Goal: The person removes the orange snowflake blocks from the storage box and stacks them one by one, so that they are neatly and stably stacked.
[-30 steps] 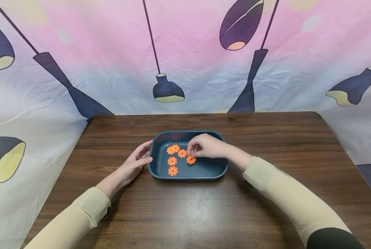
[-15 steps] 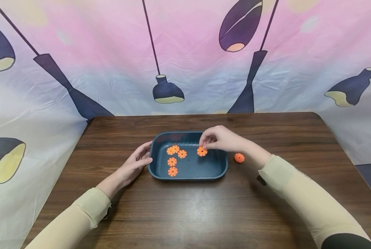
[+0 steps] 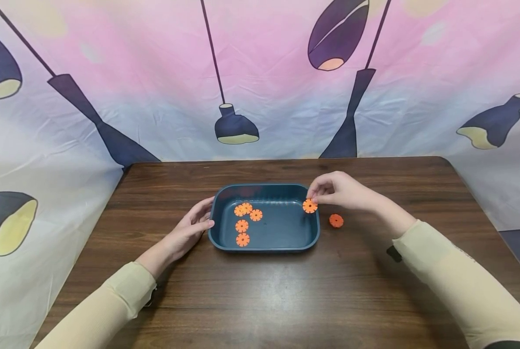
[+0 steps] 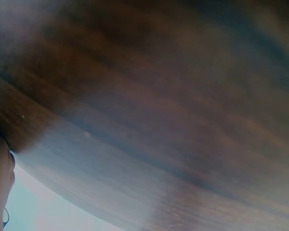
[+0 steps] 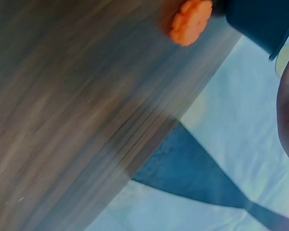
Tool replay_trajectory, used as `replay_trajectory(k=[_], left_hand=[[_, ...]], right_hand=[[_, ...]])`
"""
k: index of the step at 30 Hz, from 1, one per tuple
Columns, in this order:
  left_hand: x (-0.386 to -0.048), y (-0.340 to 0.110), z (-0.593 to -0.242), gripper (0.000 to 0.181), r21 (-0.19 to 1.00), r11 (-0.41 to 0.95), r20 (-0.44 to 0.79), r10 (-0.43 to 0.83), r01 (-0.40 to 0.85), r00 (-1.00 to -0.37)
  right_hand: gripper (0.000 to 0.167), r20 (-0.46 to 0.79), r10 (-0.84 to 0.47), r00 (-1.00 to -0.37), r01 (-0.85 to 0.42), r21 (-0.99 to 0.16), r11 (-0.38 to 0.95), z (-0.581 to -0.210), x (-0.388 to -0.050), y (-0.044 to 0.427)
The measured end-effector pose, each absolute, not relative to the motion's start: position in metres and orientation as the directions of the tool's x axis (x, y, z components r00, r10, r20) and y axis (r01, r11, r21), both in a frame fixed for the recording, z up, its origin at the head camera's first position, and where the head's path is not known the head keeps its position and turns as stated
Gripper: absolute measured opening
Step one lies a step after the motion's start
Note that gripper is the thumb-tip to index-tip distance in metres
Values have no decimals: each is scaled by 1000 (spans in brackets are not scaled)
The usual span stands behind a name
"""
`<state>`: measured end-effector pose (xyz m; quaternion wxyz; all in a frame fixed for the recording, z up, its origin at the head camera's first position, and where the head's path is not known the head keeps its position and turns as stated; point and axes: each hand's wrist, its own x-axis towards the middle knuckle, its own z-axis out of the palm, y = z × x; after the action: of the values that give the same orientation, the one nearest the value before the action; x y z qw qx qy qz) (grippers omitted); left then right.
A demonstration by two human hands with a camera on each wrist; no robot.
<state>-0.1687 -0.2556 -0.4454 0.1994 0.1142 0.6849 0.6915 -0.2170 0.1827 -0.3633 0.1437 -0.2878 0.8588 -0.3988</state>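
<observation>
Orange disc (image 3: 310,207) is pinched by the right hand (image 3: 341,191).

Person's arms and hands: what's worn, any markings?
Left hand and right hand are bare, no gloves. Left sleeve and right sleeve: pale beige, greenish cuffs. Faint, illegible marking on the right one. A small dark object shows under each cuff.

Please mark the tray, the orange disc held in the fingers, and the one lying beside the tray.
Tray (image 3: 286,232): head view, bare inside floor.
Held orange disc (image 3: 310,207): head view, middle of its face.
Orange disc beside the tray (image 3: 336,221): head view, top face.
</observation>
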Motion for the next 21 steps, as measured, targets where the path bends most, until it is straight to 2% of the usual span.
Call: replay_trajectory(k=[10, 21], left_hand=[[-168, -255, -444, 67, 993, 10, -110, 432, -117, -895], [-168, -256, -444, 67, 993, 19, -115, 432, -118, -895]], right_hand=[[11, -21, -553, -833, -338, -772, 539, -367, -213, 216], [11, -70, -515, -854, -271, -787, 555, -391, -210, 239]])
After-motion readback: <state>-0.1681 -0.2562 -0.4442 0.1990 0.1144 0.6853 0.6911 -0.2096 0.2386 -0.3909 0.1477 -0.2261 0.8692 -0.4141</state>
